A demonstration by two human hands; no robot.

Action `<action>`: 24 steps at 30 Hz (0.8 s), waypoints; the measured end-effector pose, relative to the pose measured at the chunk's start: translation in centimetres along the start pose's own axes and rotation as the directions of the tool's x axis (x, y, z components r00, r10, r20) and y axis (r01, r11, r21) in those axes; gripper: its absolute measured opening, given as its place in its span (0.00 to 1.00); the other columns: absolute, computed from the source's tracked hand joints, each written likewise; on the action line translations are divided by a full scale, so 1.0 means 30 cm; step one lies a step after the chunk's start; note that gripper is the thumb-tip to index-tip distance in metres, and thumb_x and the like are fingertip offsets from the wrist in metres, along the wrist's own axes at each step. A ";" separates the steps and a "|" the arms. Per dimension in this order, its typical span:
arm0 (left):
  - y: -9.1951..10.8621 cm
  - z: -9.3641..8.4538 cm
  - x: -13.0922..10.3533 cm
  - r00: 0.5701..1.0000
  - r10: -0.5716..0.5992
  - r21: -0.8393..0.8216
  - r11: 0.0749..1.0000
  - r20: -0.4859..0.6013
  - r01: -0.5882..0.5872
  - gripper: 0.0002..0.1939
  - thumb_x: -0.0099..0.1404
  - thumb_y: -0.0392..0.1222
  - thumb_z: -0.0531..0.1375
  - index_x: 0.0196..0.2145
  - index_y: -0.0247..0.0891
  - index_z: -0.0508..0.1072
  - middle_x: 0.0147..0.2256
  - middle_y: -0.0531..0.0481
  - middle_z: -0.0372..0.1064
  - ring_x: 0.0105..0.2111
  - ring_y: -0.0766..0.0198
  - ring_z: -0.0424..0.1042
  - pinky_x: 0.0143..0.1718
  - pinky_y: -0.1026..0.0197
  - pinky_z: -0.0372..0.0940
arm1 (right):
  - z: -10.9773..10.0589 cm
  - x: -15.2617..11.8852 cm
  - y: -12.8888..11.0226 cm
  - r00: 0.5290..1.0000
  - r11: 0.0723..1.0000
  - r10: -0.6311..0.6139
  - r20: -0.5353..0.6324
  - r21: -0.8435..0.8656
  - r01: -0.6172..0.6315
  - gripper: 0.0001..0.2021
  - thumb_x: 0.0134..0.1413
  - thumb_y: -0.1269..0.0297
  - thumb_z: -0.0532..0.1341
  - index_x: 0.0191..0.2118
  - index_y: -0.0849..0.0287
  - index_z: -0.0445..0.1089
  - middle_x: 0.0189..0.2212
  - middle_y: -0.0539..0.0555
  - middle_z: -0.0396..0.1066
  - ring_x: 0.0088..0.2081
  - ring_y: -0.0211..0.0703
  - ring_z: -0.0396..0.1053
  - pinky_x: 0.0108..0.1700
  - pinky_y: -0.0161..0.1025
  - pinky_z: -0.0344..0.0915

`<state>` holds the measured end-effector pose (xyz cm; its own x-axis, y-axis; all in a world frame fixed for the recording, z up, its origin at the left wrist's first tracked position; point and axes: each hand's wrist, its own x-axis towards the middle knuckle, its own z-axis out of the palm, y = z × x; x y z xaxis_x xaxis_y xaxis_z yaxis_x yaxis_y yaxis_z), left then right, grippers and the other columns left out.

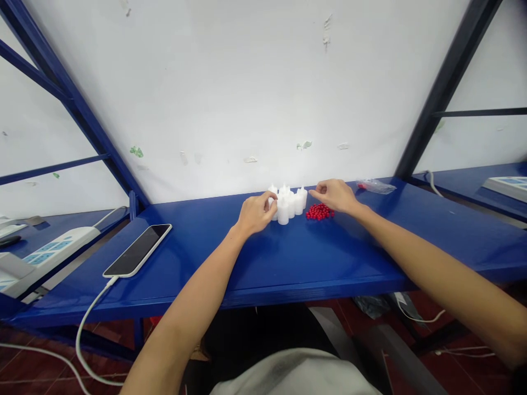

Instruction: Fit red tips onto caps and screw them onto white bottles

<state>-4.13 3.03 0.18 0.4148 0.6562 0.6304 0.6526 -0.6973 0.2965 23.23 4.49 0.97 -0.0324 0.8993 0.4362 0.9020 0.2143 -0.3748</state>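
Your light top (296, 376) is nearest the cam, at the bottom edge. Biggest thing ahead of you: the white wall (230, 82), scuffed, w/ a few greenish & peeling spots. Next, the blue tabletop (267, 263) runs back to it, btwn a blue metal frame (84, 107) on your L and a dark post (436, 93) on your R. Your left hand (256, 213) is at the L side of the white bottles (283, 212), thumb & index curled toward each other; can't tell if it's gripping one or just touching. Your right hand (335, 195) is by the far R edge of the red pieces (320, 212), fingers bent, tips near the R-most bottle; can't tell if anything's pinched in them. Phone (138, 250), screen dark, lies toward the tabletop's L end, plugged into a white cable (88, 318) that droops off the front edge. Clear plastic bag (376, 186), w/ a bit of red at one end, lies near the wall, R of your right hand. White bottles, w/ thin pointed tips, stand upright, bunched btwn your hands toward the back. Smallest: red pieces, loose in a pile just R of the bottles.
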 end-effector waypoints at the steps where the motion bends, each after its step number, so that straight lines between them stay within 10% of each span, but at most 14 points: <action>1: 0.014 0.002 -0.002 0.999 -0.007 0.020 1.000 0.038 0.006 0.13 0.67 0.44 0.53 0.43 0.39 0.75 0.22 0.55 0.66 0.24 0.65 0.66 0.31 0.62 0.56 | -0.001 0.001 0.002 0.999 0.999 0.047 -0.029 -0.009 -0.047 0.14 0.50 0.51 0.60 0.25 0.57 0.69 0.24 0.51 0.71 0.27 0.41 0.64 0.30 0.39 0.53; 7: 0.048 0.028 -0.007 0.992 -0.081 0.075 0.994 0.100 0.073 0.20 0.67 0.53 0.56 0.48 0.39 0.76 0.23 0.53 0.69 0.26 0.62 0.69 0.31 0.62 0.57 | -0.013 0.008 0.002 0.993 0.998 0.037 -0.114 0.048 -0.032 0.18 0.55 0.51 0.55 0.26 0.58 0.73 0.25 0.55 0.73 0.29 0.45 0.67 0.32 0.40 0.56; 17: 0.088 0.086 -0.023 0.995 0.087 -0.273 0.959 0.046 -0.072 0.09 0.63 0.45 0.60 0.36 0.37 0.67 0.37 0.49 0.68 0.35 0.64 0.67 0.38 0.62 0.62 | -0.034 0.067 0.133 0.961 0.958 0.140 0.240 -0.279 -0.070 0.18 0.58 0.60 0.53 0.33 0.65 0.78 0.30 0.64 0.78 0.34 0.52 0.74 0.37 0.41 0.65; 24: 0.126 0.125 -0.048 0.914 0.109 -0.693 0.688 0.391 0.214 0.09 0.73 0.48 0.49 0.45 0.41 0.57 0.34 0.51 0.71 0.34 0.65 0.70 0.38 0.61 0.64 | -0.040 0.070 0.201 0.858 0.969 -0.070 0.508 -0.171 0.180 0.26 0.46 0.77 0.56 0.52 0.61 0.75 0.42 0.57 0.78 0.41 0.46 0.75 0.43 0.35 0.67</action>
<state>0.13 0.52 -2.31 0.6981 0.6363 0.3284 0.0985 -0.5396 0.8362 29.10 7.23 0.61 -0.3093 0.9508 -0.0152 0.9417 0.3040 -0.1444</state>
